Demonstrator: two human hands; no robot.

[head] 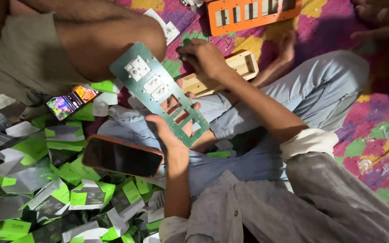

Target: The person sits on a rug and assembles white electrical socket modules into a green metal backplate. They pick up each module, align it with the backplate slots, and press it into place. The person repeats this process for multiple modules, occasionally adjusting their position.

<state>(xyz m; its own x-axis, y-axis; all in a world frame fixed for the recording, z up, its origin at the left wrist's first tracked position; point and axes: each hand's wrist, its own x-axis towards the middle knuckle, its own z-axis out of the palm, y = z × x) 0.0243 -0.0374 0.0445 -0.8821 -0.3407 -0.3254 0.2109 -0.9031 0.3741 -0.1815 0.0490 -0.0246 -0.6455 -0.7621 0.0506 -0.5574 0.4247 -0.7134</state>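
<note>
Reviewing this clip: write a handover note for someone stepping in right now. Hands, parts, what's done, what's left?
Left hand holds the green switch plate up from below.
Right hand reaches to the floor beside the wooden box, fingers pinched; what they grip is too small to tell.
Done: three white modules sit in the plate's upper end.
Left: three cutouts remain open at the lower end.

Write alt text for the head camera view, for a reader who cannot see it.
A seated person's left hand holds up a long green metal switch plate fitted with white switches, while the right hand reaches toward a small wooden box on a colourful mat. A dark phone in an orange case rests on the knee above scattered green-and-grey cartons.
</note>
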